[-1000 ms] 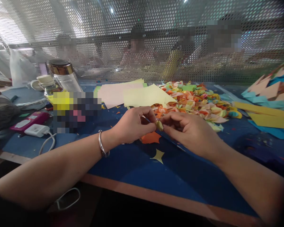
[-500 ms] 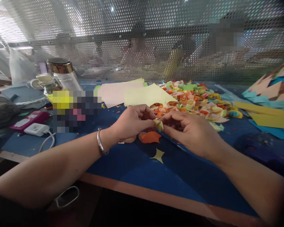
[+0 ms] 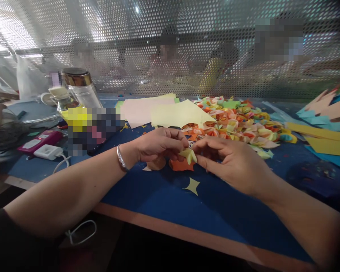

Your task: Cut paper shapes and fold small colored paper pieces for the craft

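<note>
My left hand (image 3: 158, 145) and my right hand (image 3: 229, 160) meet over the blue table (image 3: 158, 204), both pinching a small folded yellow paper piece (image 3: 188, 155) between their fingertips. The left wrist wears a silver bangle (image 3: 120, 158). Just under the hands lie an orange star-shaped paper (image 3: 181, 165) and a small pale piece, with a yellow star cut-out (image 3: 193, 186) nearer me. Behind the hands spreads a heap of small folded coloured paper pieces (image 3: 240, 124).
Pale yellow and pink sheets (image 3: 158, 111) lie behind the hands. A glass jar with a gold lid (image 3: 81, 88), a pink device (image 3: 39, 139) and a white charger (image 3: 48, 152) sit at left. Coloured paper stacks (image 3: 325, 128) lie right. People sit beyond a perforated metal screen (image 3: 170, 49).
The yellow piece has spread open between my fingertips, showing pointed flaps. Both hands have drifted slightly lower and to the right.
</note>
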Demonstrator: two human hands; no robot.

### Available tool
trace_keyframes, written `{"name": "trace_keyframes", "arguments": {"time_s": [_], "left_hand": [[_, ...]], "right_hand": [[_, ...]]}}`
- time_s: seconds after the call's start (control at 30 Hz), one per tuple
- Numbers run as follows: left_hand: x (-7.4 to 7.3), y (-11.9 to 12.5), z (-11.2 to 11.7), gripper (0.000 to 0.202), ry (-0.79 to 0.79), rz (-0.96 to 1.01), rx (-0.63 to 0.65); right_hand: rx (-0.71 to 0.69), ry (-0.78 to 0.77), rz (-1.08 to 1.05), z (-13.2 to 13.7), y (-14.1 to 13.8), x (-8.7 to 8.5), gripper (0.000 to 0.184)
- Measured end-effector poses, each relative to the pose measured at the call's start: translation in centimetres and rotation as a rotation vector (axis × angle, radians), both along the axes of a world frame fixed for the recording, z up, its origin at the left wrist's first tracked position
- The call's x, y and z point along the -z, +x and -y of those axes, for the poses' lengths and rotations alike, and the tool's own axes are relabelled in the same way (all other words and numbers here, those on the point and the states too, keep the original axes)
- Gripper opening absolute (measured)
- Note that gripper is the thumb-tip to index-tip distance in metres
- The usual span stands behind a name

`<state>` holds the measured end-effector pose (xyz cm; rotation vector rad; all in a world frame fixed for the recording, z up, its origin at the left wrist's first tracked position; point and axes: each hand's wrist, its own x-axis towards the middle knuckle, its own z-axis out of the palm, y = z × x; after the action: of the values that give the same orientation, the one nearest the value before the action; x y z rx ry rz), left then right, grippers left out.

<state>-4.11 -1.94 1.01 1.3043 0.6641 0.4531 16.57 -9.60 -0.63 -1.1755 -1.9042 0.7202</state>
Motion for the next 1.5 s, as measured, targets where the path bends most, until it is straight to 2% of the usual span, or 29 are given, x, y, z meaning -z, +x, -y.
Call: {"name": "trace_keyframes", "arguments": {"time_s": [0.23, 0.43, 0.6, 0.83, 0.97, 1.1, 1.27, 1.5], "left_hand": [[-0.1, -0.4, -0.4, 0.017, -0.074, 0.010, 0.128], [0.0, -0.5, -0.7, 0.025, -0.044, -0.020, 0.232], [0.1, -0.2, -0.4, 0.022, 0.012, -0.041, 0.215], [0.4, 0.8, 0.2, 0.015, 0.036, -0.024, 0.116], [0.0, 0.9, 0.5, 0.008, 0.173, -0.010, -0.071], [-0.5, 0.5, 0.9, 0.008, 0.424, 0.029, -0.198], [-0.5, 0.0, 1.3, 0.009, 0.779, -0.014, -0.221], [-0.8, -0.3, 2.4, 0.012, 1.009, -0.071, -0.229]], "right_hand": [[-0.038, -0.010, -0.008, 0.4, -0.4, -0.4, 0.011], [-0.100, -0.032, 0.025, 0.6, -0.3, -0.4, 0.010], [-0.108, -0.034, 0.059, 0.6, -0.2, -0.4, 0.007], [-0.092, -0.034, 0.091, 0.4, -0.2, -0.6, 0.008], [-0.001, -0.015, 0.050, 0.4, 0.0, -0.7, 0.010], [0.056, -0.005, -0.018, 0.2, 0.3, -0.5, 0.016], [0.132, 0.037, -0.025, -0.2, 0.7, -0.4, 0.016], [0.143, 0.034, -0.027, -0.4, 0.9, -0.3, 0.017]]}}
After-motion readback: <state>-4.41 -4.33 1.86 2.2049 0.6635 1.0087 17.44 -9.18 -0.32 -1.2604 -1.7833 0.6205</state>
